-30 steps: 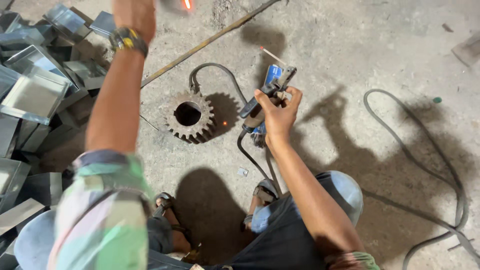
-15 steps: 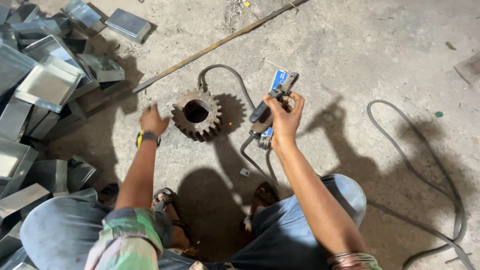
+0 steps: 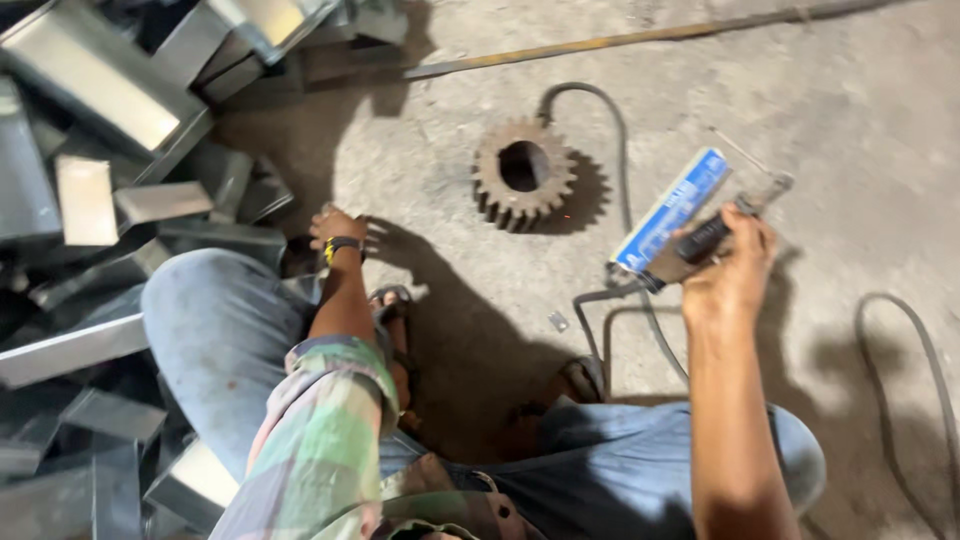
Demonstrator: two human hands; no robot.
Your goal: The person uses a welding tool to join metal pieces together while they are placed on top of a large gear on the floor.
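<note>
— Concrete floor [image 3: 850, 90] all round us, dusty and grey, with a heap of folded metal channels [image 3: 90, 150] filling the 9 to 11 o'clock side.

— Right. And our right hand [image 3: 735, 270]?

— Its grip is clenched around the black handle of the welding holder [image 3: 672, 215], the blue-sided body of it slanting from 7 o'clock up to 1 o'clock. A dark cable [image 3: 610, 150] loops away from it toward 12.

— Where does the gear [image 3: 523, 175] lie from that grip?

— At about 10 o'clock from the holder, near but apart, lying flat on the floor with its square hole facing up. We can't tell whether a rod is clamped in the holder; that end is blurred.

— And our left hand [image 3: 335, 228]?

— Down on the floor by our knee, at the edge of the channels, with a yellow and black band at the wrist. We can't tell whether its grip is released or closed on anything. The gear sits at 2 o'clock from it, well apart, so the right hand is nearer.

— Anything else?

— A long thin bar [image 3: 620, 42] runs across the floor beyond the gear, at 12.
</note>
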